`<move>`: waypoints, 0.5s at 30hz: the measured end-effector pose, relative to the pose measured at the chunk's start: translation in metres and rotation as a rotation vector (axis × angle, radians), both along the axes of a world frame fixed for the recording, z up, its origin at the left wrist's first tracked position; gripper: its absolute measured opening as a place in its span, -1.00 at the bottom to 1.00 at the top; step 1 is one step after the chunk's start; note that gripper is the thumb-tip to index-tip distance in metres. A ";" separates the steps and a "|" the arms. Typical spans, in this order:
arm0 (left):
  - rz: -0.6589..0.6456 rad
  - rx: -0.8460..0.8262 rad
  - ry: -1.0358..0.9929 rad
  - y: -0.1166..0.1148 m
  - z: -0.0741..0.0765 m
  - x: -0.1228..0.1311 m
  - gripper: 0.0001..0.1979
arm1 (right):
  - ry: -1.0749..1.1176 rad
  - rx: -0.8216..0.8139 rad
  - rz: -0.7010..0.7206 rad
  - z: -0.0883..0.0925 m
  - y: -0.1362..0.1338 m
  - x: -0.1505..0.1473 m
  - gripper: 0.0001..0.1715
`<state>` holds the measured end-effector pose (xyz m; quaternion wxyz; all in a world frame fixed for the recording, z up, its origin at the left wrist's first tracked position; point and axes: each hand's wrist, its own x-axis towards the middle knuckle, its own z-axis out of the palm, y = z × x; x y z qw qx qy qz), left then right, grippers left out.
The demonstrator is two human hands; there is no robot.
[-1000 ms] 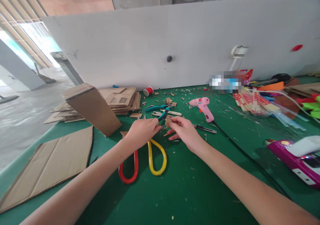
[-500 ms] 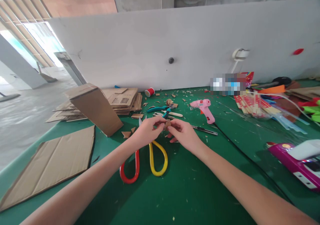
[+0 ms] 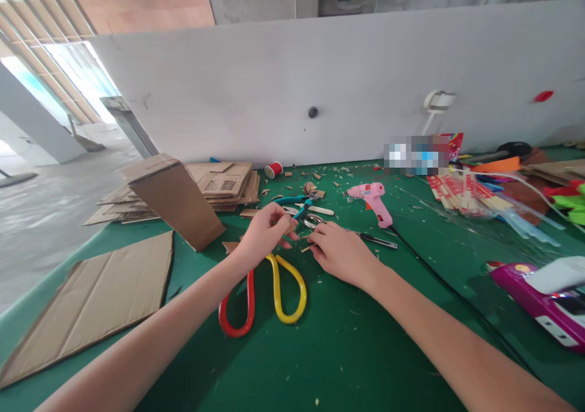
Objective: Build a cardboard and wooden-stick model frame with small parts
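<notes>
My left hand (image 3: 269,230) is closed in a pinch over the scissors, with what looks like a small piece of cardboard mostly hidden by the fingers. To its right, my right hand (image 3: 340,250) is low over the table, its fingertips closed on a thin pale strip (image 3: 306,249). Beneath my left hand lie scissors with red and yellow handles (image 3: 289,322), their blades hidden. Pliers with teal handles (image 3: 303,208) lie just beyond both hands. A utility knife (image 3: 378,241) sticks out past my right hand.
A pink glue gun (image 3: 375,200) trails a black cord. Left stand a folded cardboard box (image 3: 176,202), a flat sheet (image 3: 107,296) and stacked cardboard (image 3: 228,183). Red thread (image 3: 273,169) sits near the wall. Packaged sticks (image 3: 466,194) and a purple device (image 3: 539,302) are right.
My hands have parted: both were pinching a small brown cardboard piece together. My right hand has moved slightly right and down, turned palm-down, and now has a thin strip at its fingertips.
</notes>
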<state>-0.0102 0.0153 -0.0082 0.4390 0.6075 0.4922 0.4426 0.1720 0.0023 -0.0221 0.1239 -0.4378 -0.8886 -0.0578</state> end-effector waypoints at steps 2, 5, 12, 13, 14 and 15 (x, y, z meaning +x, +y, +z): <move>-0.002 -0.027 0.035 -0.004 0.001 0.004 -0.88 | -0.040 0.015 -0.038 0.000 0.002 0.001 -0.77; -0.074 0.016 0.253 -0.021 0.004 0.015 -0.95 | -0.088 0.040 -0.118 -0.001 0.005 0.003 -0.76; -0.315 0.506 0.941 -0.079 -0.012 0.041 -0.87 | -0.094 0.052 -0.216 0.003 0.009 0.009 -0.75; -0.305 0.547 0.977 -0.082 -0.016 0.039 -0.85 | -0.085 0.064 -0.213 0.006 0.009 0.009 -0.75; -0.305 0.568 1.002 -0.082 -0.019 0.035 -0.84 | -0.075 0.071 -0.209 0.010 0.009 0.010 -0.75; -0.314 0.589 1.020 -0.081 -0.021 0.031 -0.83 | -0.060 0.076 -0.209 0.015 0.008 0.011 -0.74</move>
